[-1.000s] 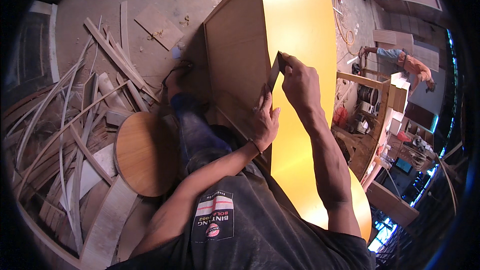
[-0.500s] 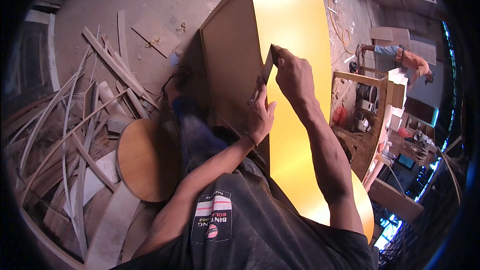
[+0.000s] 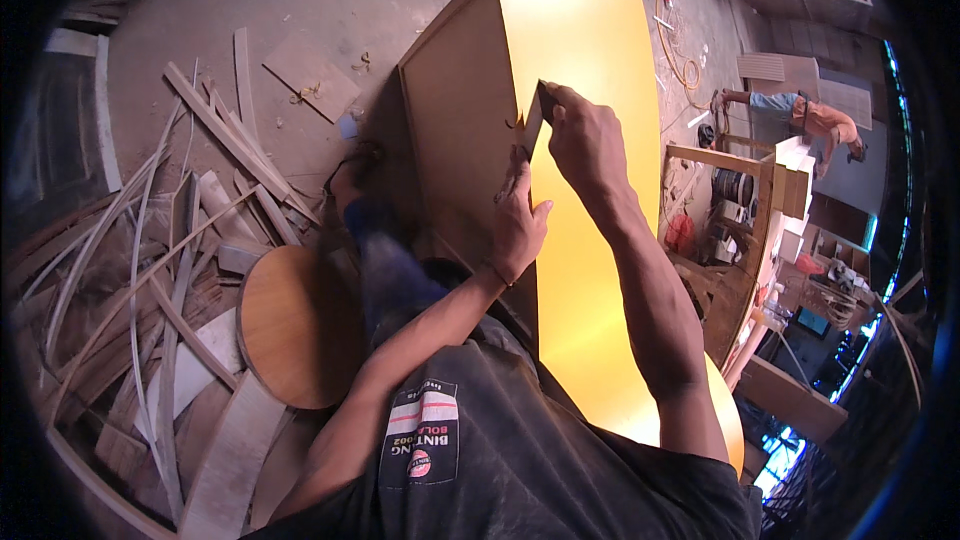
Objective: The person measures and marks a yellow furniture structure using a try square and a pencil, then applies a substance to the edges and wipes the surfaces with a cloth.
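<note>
A tall box-like cabinet with a glossy yellow top face and a plain brownish side stands in front of me. My right hand is closed around the dark end of a flat metal blade, tilted against the left edge of the yellow face. My left hand lies along that same edge, thumb apart on the yellow and fingers stretched out over the side; its fingertips are close to the blade's lower end. A small dark curl sticks out from the edge beside the blade. The blade's gripped end is hidden by my fingers.
Scrap wood strips and a round wooden disc lie at the left. On the right is a cluttered workbench, with a yellow hose on the floor beyond. Another person bends over at the far right.
My right hand and the blade have shifted slightly up and left along the edge. A dark curl now shows beside the blade. My left hand stays almost in place.
</note>
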Motion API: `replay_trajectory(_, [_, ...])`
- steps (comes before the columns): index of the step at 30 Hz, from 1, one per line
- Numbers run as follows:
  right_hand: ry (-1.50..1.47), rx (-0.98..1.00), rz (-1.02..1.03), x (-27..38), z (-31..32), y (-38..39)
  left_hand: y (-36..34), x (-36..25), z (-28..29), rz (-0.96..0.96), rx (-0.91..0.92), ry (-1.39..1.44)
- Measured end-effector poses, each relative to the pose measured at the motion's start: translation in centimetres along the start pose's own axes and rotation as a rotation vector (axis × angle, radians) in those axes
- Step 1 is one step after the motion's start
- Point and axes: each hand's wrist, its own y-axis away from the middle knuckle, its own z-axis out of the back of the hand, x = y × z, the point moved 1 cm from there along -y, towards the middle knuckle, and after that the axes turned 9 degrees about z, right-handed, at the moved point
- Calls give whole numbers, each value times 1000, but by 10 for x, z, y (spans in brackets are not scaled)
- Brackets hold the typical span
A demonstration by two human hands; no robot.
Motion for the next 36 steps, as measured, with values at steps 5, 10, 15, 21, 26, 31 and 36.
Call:
replay_trajectory(5, [116,114,-53,-6,-14,-23,-15,-5,3,-15,-76,-77])
replay_trajectory(10, [47,75,47,1,-14,-42,-22,-13,13,170,73,9])
replay_trajectory(15, [67,119,-86,2,2,-45,-40,-24,18,-48,-89,-133])
replay_trajectory(21, [118,128,-85,-1,-5,-78,-56,-29,24,12,-53,-151])
replay_trajectory(26, [56,154,1,1,-5,-101,-66,-43,37,112,20,-73])
replay_trajectory(31, [8,-41,9,-5,5,-102,-90,-52,40,26,4,-96])
replay_trajectory(36, [34,27,-22,-7,-5,-129,-106,-52,43,38,4,-98])
